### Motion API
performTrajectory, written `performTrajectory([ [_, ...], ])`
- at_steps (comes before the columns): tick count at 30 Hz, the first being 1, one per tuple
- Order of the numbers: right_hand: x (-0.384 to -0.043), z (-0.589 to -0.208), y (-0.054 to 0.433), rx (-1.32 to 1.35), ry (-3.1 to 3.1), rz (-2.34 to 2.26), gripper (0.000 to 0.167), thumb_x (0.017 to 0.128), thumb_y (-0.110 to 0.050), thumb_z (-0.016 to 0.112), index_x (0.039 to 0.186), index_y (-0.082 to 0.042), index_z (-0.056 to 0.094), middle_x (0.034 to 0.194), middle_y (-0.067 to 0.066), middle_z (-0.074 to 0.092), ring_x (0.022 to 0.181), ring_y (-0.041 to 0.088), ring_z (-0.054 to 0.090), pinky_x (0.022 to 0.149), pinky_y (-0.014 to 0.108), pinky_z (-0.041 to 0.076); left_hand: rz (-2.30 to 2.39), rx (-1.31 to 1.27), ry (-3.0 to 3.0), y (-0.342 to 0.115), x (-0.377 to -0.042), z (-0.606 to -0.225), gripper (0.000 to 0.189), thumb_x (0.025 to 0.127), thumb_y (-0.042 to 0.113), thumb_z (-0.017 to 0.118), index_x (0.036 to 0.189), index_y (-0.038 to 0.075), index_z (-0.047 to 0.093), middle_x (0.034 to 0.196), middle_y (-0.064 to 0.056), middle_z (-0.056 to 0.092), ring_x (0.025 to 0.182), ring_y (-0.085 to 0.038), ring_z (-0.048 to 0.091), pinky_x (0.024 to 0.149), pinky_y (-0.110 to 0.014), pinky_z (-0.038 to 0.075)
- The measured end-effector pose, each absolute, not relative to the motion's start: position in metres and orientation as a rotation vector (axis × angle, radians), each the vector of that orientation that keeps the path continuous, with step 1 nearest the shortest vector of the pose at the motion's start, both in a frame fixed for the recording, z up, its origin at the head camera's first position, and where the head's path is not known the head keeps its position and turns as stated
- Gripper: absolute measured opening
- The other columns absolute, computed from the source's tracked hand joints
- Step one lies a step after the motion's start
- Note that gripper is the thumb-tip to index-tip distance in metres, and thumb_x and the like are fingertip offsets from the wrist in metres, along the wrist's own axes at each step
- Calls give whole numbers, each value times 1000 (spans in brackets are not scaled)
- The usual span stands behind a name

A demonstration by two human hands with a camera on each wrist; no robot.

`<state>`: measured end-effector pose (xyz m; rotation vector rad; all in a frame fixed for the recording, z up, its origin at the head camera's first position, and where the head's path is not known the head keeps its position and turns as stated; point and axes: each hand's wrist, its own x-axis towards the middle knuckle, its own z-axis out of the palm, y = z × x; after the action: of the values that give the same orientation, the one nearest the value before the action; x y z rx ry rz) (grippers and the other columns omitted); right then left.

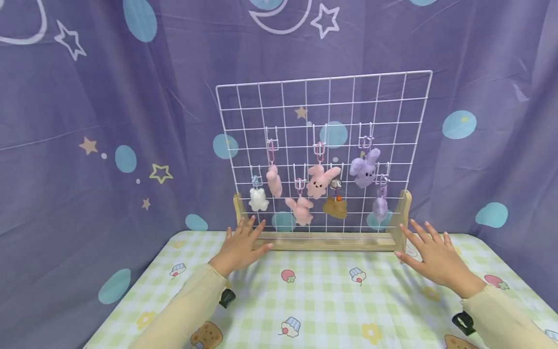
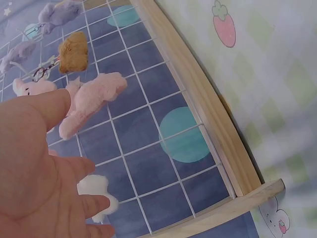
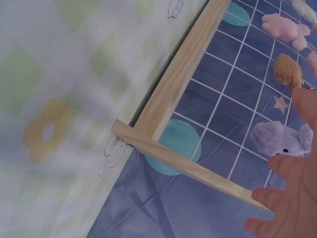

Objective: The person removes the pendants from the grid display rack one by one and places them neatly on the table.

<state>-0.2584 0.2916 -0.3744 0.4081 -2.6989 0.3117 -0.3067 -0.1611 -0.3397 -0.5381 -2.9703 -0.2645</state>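
While a rack (image 1: 331, 241) holds 7 plush charms (image 1: 319, 183), 2 hands (image 1: 241, 246) (image 1: 439, 260) splay nearby.

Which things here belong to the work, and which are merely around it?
Apparently the work:
- left hand
- right hand
- wire grid rack
- white plush keychain
- pink plush keychains
- brown plush keychain
- purple plush keychains

Merely around:
- checked tablecloth
- purple curtain
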Motion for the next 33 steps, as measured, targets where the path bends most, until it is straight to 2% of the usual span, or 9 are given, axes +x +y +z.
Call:
performTrajectory([
  [9,-259,-373,292,426,-2703,329,73,91,-50,54,148,-15,28,149,27,25,133,54,18,98,76,7,-258,-574,-2955,-163,-307,-337,75,92,62,39,150,17,23,156,-16,8,141,-43,3,107,-67,5],
  [22,-260,-357,295,441,-2711,386,74,92,-48,54,149,-12,24,150,28,21,133,55,15,96,77,6,-250,-642,-2902,-165,-309,-319,71,95,53,44,150,13,24,155,-19,15,140,-46,10,105,-69,12],
  [27,-261,-351,299,453,-2668,424,73,91,-45,57,148,-10,27,148,29,24,130,57,19,95,78,7,-312,-683,-2811,-167,-311,-310,68,94,49,49,147,11,31,152,-21,25,138,-44,21,104,-67,18],
  [33,-262,-336,305,454,-2656,488,75,92,-43,57,150,-11,22,150,29,21,133,55,14,97,77,2,-344,-705,-2691,-170,-313,-300,62,95,45,50,144,8,38,146,-22,36,133,-41,34,103,-62,28],
])
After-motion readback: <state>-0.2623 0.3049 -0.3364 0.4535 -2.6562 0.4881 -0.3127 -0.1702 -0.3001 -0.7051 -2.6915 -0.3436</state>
